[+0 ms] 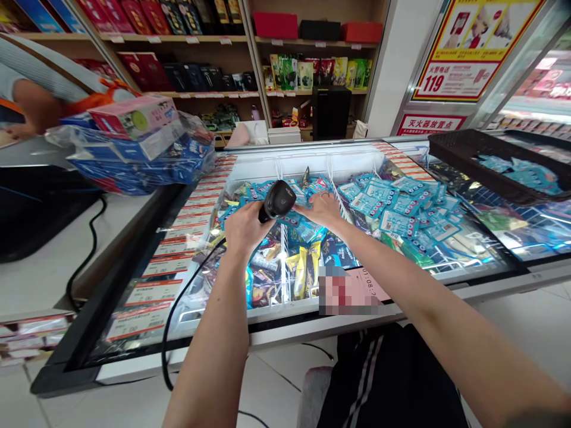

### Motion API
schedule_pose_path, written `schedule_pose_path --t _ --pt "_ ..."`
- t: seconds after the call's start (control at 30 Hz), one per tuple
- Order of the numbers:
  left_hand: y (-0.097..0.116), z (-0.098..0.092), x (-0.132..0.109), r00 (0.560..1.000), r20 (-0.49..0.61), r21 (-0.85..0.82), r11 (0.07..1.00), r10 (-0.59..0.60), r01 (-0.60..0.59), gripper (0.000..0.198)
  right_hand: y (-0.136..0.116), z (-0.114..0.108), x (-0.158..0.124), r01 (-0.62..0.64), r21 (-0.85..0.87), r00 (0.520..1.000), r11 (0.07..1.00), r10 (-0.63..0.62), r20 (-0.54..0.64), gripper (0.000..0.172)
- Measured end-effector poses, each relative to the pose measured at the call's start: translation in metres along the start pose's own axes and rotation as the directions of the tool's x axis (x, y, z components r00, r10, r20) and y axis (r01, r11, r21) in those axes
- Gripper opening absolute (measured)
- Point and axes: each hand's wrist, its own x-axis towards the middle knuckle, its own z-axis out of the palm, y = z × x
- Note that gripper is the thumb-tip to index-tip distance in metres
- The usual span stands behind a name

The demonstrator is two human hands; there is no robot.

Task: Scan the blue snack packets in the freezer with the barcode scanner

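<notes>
My left hand (243, 229) is closed round the handle of a black barcode scanner (281, 199), its head tilted up over the open chest freezer (307, 163). A black cable runs from below that hand toward the floor. My right hand (322, 209) reaches down among blue ice-cream packets (307, 229) beside a white wire divider (335, 193). Its thumb stretches left, apart from the fingers; the fingertips are partly hidden against the wrappers. To the right of this hand lies a loose heap of light-blue packets (401, 205). Yellow-wrapped ice creams (306, 267) lie nearer me.
A phone with a pink screen (361, 285) rests on the freezer's front edge under my right forearm. Plastic-wrapped boxes (147, 148) stand at left, near another person's arm (35, 104). A dark basket (486, 169) holding blue packets sits at right. Stocked shelves (200, 95) stand behind.
</notes>
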Motion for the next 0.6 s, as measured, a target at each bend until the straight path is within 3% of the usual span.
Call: schedule_pose_path --t 0.1,0.23,0.3,0.37,0.6 --pt "0.000 -0.001 0.000 1.000 -0.007 0.003 1.000 -0.007 0.007 0.037 0.000 0.001 0.001 -0.016 -0.002 0.999 1.000 0.016 0.035 0.069" --pt "0.002 0.001 0.000 1.000 -0.015 0.003 1.000 0.022 -0.022 0.037 0.019 -0.011 0.002 -0.013 0.053 0.994 0.998 0.007 0.112 0.056" --pt "0.003 0.002 -0.001 0.999 -0.009 0.001 0.999 0.043 -0.043 0.035 0.035 -0.020 0.001 -0.056 0.184 0.990 0.981 0.031 0.135 0.057" --pt "0.005 0.005 -0.001 0.998 0.001 -0.001 0.998 0.065 -0.065 0.034 0.052 -0.028 -0.001 -0.064 0.337 0.996 0.939 0.037 0.085 0.056" --pt "0.020 0.010 -0.004 0.981 0.060 0.009 0.983 0.182 -0.183 0.033 0.098 -0.032 -0.015 0.120 0.508 0.991 0.853 -0.077 -0.106 0.042"
